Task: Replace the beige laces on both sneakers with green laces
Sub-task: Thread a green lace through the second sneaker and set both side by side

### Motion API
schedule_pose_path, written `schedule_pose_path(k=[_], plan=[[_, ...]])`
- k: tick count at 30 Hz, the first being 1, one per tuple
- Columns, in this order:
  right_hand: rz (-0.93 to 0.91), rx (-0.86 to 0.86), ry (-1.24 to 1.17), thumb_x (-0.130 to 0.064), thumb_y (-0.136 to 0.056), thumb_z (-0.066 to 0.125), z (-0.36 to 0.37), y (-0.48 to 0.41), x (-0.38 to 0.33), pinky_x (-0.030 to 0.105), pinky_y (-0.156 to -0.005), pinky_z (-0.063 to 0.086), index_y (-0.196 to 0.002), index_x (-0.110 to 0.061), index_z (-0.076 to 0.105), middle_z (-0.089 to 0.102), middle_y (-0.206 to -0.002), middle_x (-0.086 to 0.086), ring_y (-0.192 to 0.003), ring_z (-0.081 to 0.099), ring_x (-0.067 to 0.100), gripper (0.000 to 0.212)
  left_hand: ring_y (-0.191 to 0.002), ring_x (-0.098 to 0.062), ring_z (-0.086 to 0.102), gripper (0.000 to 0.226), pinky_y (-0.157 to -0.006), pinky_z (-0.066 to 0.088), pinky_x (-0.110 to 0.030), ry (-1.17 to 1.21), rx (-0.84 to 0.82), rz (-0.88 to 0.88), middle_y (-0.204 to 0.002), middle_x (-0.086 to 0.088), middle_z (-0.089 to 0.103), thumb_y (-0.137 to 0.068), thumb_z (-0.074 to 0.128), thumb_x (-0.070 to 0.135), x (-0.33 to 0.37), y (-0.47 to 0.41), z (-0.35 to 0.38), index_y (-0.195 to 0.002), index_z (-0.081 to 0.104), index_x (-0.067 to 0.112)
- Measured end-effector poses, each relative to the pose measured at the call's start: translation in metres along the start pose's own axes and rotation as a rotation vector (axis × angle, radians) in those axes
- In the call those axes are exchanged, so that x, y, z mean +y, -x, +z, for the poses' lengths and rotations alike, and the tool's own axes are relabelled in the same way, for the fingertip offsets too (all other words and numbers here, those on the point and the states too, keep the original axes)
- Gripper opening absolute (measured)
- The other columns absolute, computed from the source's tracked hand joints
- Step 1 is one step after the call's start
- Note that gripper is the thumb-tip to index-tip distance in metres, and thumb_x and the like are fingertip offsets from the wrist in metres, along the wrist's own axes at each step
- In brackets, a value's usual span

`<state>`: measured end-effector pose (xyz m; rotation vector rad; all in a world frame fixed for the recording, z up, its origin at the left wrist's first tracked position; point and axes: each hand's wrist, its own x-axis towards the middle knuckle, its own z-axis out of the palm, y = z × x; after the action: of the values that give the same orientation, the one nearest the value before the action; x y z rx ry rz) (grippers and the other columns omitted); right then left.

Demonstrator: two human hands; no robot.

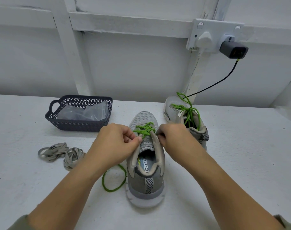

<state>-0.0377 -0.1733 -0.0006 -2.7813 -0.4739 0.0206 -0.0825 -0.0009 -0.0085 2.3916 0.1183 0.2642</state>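
LACING IN PROGRESS: A near sneaker [145, 171] is seen heel-first at the middle of the white bench [224, 155]. It is half threaded with a green lace [145, 128], which is crossed over the lower eyelets only. The lace is pinched at the left eyelet row in the closed grip of the left hand [118, 141]. The grip of the right hand [172, 136] is curled tight at the right row, apparently on the lace's other end, though the tip is hidden by the fingers. The far sneaker [184, 117], already laced in green, is stood just behind and to the right. The removed beige laces [61, 153] are piled on the left, near a dark mesh basket [78, 113] holding clear plastic.

A slack loop [115, 178] of the lace is left lying beside the heel, partly under the left forearm. It is judged that it could be snagged or dragged by the arm, so that the ends come out uneven. An eyelet could also be skipped, since the upper holes are covered by the fingers. Open bench is available to the right and toward the wearer. The far sneaker's loose lace ends are close behind the right hand, a charger cable [224, 78] is hung beyond them, and the basket is well apart.
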Motion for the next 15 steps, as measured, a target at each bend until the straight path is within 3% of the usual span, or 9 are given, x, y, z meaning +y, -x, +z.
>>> schedule_pose_path(k=[2,5,7,9,11,13,15], plan=[[0.069,-0.062,0.012,-0.016,-0.092,0.049,0.003,0.003,0.004,0.033,-0.062,0.048,-0.088,-0.009,0.062,0.056,-0.08,0.009,-0.078,0.057,0.029,0.015,-0.053,0.001,0.058,0.023,-0.053,0.043,-0.01,-0.002,0.013,0.029,-0.052,0.011,0.063,-0.079,0.074,0.039,0.002,0.002,0.001,-0.064,0.068,0.023],[0.241,-0.245,0.14,-0.009,-0.089,0.053,0.002,0.009,0.012,0.025,-0.044,0.029,-0.064,-0.01,0.043,0.045,-0.068,0.006,-0.053,0.041,0.016,0.027,-0.05,0.002,0.055,0.023,-0.054,0.043,-0.01,0.022,0.049,0.032,-0.051,0.015,0.062,-0.079,0.074,0.038,0.001,0.003,0.003,-0.063,0.067,0.023],[0.282,-0.309,0.167,-0.006,-0.09,0.055,-0.001,0.013,0.009,0.023,-0.045,0.032,-0.068,-0.01,0.045,0.047,-0.07,0.005,-0.055,0.044,0.014,0.024,-0.047,0.002,0.054,0.024,-0.052,0.041,-0.01,0.044,0.059,0.017,-0.051,0.015,0.062,-0.078,0.075,0.038,0.0,0.003,0.003,-0.063,0.067,0.022],[0.174,-0.153,0.053,-0.008,-0.09,0.054,0.0,0.008,0.005,0.029,-0.062,0.047,-0.099,-0.009,0.057,0.057,-0.093,0.008,-0.081,0.058,0.022,0.009,-0.046,0.002,0.053,0.024,-0.05,0.039,-0.008,0.052,0.058,0.013,-0.051,0.014,0.062,-0.078,0.075,0.038,-0.001,0.002,0.003,-0.062,0.067,0.022],[0.046,-0.002,-0.035,-0.009,-0.091,0.052,0.002,0.0,0.002,0.039,-0.08,0.051,-0.119,-0.016,0.057,0.059,-0.109,0.008,-0.101,0.058,0.028,0.029,-0.046,0.002,0.053,0.024,-0.05,0.039,-0.008,0.057,0.063,0.014,-0.051,0.013,0.062,-0.077,0.076,0.038,-0.001,0.002,0.003,-0.062,0.067,0.022],[0.001,0.001,-0.006,-0.011,-0.091,0.05,0.001,-0.002,0.002,0.037,-0.071,0.052,-0.101,-0.015,0.064,0.061,-0.095,0.009,-0.087,0.06,0.028,0.018,-0.046,0.002,0.053,0.023,-0.051,0.039,-0.008,0.064,0.074,0.007,-0.051,0.011,0.062,-0.077,0.076,0.036,-0.001,0.002,0.005,-0.062,0.066,0.022],[0.116,-0.167,0.156,-0.005,-0.09,0.05,0.002,0.003,0.01,0.027,-0.05,0.039,-0.074,-0.009,0.052,0.051,-0.075,0.008,-0.061,0.049,0.02,0.016,-0.046,0.001,0.053,0.021,-0.051,0.04,-0.008,0.074,0.081,-0.01,-0.05,0.009,0.062,-0.076,0.075,0.035,-0.002,0.002,0.005,-0.061,0.066,0.022]])
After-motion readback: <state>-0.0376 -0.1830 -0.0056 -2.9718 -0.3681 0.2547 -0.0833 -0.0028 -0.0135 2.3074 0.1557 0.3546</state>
